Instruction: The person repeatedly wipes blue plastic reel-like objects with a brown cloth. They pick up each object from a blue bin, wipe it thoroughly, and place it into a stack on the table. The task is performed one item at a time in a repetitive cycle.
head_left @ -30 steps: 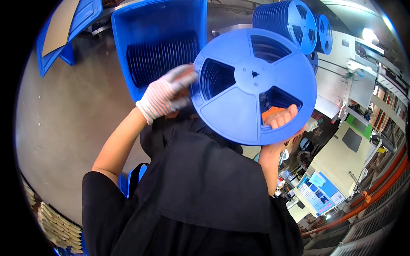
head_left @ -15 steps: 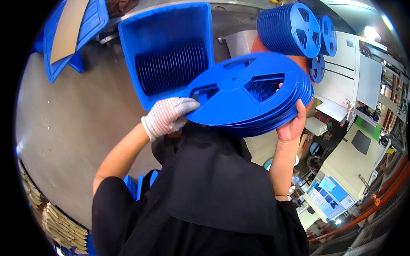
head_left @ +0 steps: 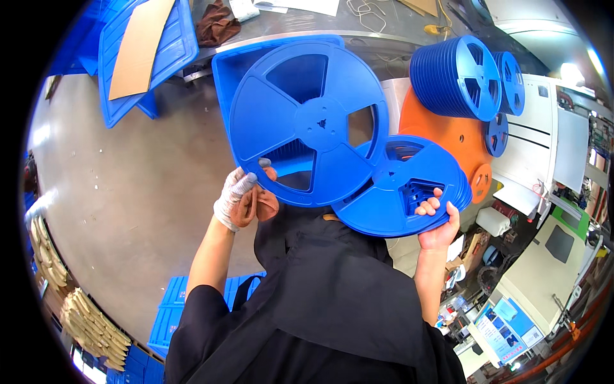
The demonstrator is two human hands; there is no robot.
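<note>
Left hand (head_left: 231,200): in a pale striped glove with grey fingertips, pinched onto the lower left edge of a blue disc, with a brown cloth bunched in the same grip.
Right hand (head_left: 437,221): bare, well apart from the left, clamped on a stack of blue discs; its fingers come through a cut-out window while its thumb lies on the outer rim.
Blue disc (head_left: 322,133): a single spoked wheel with a small centre hole, its face turned to the viewer, reaching up and right from the left hand and overlapping the stack's left edge.
Brown cloth (head_left: 262,205): hanging in soft folds at the gloved fingers, just below the disc's edge.
Stack of blue discs (head_left: 391,176): tilted, between the two hands, reaching left from the right hand.
Blue bin (head_left: 222,77): beyond the left hand and partly behind the single disc; ribbed edges of more discs (head_left: 291,153) show through a window.
Orange round panel (head_left: 441,121): beyond the right hand, with a row of blue wheels (head_left: 441,80) lying sideways near it.
Blue lid (head_left: 176,54): far beyond the left hand, to its left, bearing a strip of cardboard (head_left: 137,54).
Metal table (head_left: 307,25): beyond the bin, farthest from both hands.
</note>
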